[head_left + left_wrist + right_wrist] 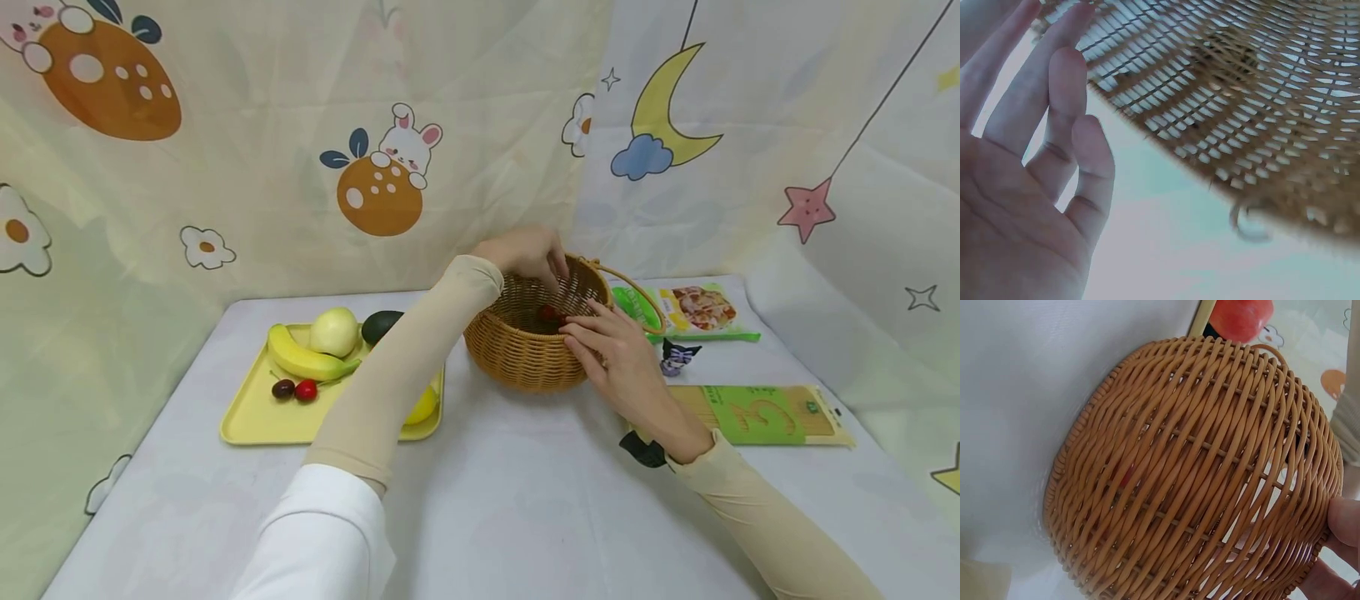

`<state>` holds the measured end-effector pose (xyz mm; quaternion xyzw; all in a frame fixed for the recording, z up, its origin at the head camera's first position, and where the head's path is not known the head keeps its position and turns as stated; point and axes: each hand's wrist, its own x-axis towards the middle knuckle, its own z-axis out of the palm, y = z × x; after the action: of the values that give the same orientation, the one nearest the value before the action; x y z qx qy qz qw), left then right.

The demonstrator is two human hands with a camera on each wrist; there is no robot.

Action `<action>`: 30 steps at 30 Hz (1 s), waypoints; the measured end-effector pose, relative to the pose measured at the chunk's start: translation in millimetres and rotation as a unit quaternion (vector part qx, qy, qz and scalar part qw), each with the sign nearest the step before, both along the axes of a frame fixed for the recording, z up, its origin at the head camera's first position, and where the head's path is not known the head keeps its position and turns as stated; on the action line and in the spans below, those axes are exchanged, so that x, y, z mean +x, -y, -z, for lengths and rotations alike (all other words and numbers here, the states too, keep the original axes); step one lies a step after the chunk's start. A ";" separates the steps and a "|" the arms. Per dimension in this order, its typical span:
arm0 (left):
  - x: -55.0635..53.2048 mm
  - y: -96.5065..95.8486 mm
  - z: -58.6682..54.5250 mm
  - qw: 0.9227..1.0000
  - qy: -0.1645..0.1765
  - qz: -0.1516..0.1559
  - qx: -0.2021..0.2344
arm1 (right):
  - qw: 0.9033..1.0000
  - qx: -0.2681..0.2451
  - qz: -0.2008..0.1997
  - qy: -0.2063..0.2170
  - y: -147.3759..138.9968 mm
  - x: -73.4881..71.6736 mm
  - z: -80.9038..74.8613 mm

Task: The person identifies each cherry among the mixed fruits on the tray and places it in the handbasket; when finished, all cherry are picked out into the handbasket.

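Roughly central basket: honey-brown round wicker basket (pixel 525 360) standing upright, near the back edge of the counter (pixel 517 500); its thin wicker handle (pixel 633 284) is swung to the right, which seems to leave the mouth unobstructed.
Basket contents: small dark-red round fruits (pixel 550 314), probably cherries, low inside; red also shows through the weave.
Right hand: this hand (pixel 630 362) has the near right rim lightly between thumb and fingers, apparently to steady the basket.
Left hand: this hand (pixel 525 252) hangs above the mouth, fingers (pixel 1066 81) loosely extended and slightly parted, holding nothing visible.
Tray: pale-yellow rectangular tray (pixel 243 425) toward the left edge, its low rim likely keeping round fruit from rolling.
Tray fruit: curved yellow banana (pixel 303 357), pale-green round fruit (pixel 333 332), dark-green oval fruit (pixel 378 326), two red cherries (pixel 306 390); the left sleeve (pixel 397 375) hides part.
Right side: green-and-clear food packet (pixel 701 308) by the back right corner, small dark-purple figurine (pixel 678 358), then green-banded noodle packet (pixel 757 414) along the right edge.
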<state>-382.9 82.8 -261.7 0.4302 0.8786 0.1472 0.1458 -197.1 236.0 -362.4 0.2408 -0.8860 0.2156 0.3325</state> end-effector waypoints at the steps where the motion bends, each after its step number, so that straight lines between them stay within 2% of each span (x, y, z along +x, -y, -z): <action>1: 0.7 3.6 -3.4 1.000 0.003 0.004 0.008 | 1.000 -0.001 0.000 0.001 0.6 -0.1 -0.1; 4: 4.4 16.8 -14.9 0.999 0.005 0.007 0.036 | 1.000 -0.001 -0.003 0.001 2.1 -0.9 -0.3; 7: 7.5 32.1 -24.0 0.998 -0.001 -0.007 0.062 | 1.000 0.003 -0.006 -0.001 2.9 -1.4 -0.4; 8: 9.1 37.8 -26.2 0.997 0.006 -0.016 0.076 | 1.000 0.004 -0.006 -0.001 2.9 -1.4 -0.4; 13: 16.1 69.9 -28.6 0.990 0.036 -0.041 0.129 | 1.000 0.005 0.000 -0.004 1.5 0.3 -0.7; 17: 24.0 99.2 -21.5 0.993 0.009 -0.050 0.111 | 1.000 0.008 0.004 -0.007 0.0 1.6 0.1; 21: 36.1 133.0 -8.3 0.993 -0.006 -0.055 0.107 | 1.000 0.006 0.004 -0.008 -0.6 1.9 0.9; 25: 50.3 171.2 3.8 0.990 -0.009 -0.085 0.111 | 1.000 0.004 -0.001 -0.009 -0.3 1.8 1.1; 30: 70.3 221.6 12.7 0.983 -0.023 -0.125 0.131 | 1.000 0.002 -0.005 -0.013 0.6 1.3 0.5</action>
<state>-312.6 -138.8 -274.4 0.3356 0.9017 0.2681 0.0484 -195.8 235.5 -362.8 0.2489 -0.8808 0.2125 0.3421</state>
